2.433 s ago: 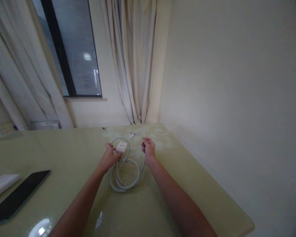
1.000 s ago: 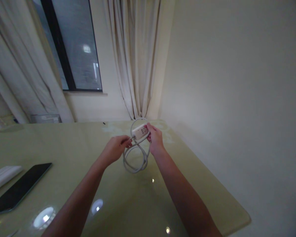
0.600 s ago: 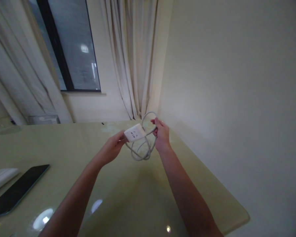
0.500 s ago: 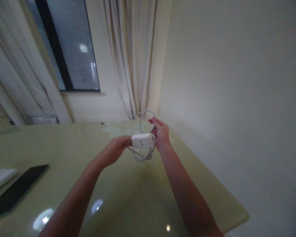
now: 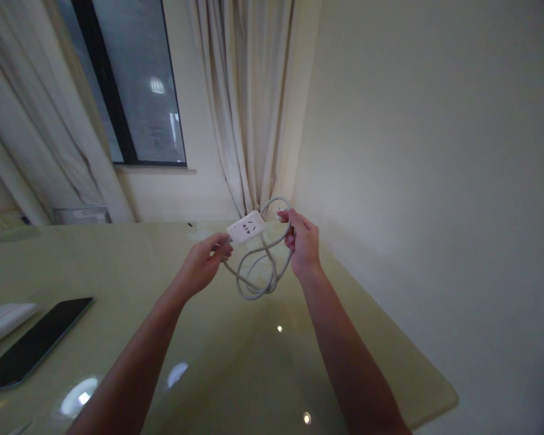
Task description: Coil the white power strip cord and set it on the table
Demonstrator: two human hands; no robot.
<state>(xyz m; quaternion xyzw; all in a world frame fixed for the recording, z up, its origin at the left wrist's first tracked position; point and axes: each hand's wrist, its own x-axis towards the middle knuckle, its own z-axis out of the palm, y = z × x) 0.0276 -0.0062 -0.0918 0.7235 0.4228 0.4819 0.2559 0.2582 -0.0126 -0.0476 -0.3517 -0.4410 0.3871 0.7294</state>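
A small white power strip [image 5: 246, 227] with a coiled grey-white cable [image 5: 256, 275] hangs in the air above a pale green glossy table [image 5: 236, 362]. My left hand [image 5: 204, 261] pinches the strip's near end from below. My right hand [image 5: 302, 243] is closed round the cable's upper loops next to the strip. The coil's lower loops dangle between my two hands, clear of the table.
A dark tablet or phone [image 5: 31, 345] and a white flat object [image 5: 2, 324] lie at the table's left edge. Curtains [image 5: 254, 103] and a window [image 5: 131, 84] stand behind the table; a bare wall [image 5: 435, 181] runs along its right side.
I lifted the strip and cable off the table. In the last half second my hands moved apart, the strip tipped up to the left and the coil loosened.
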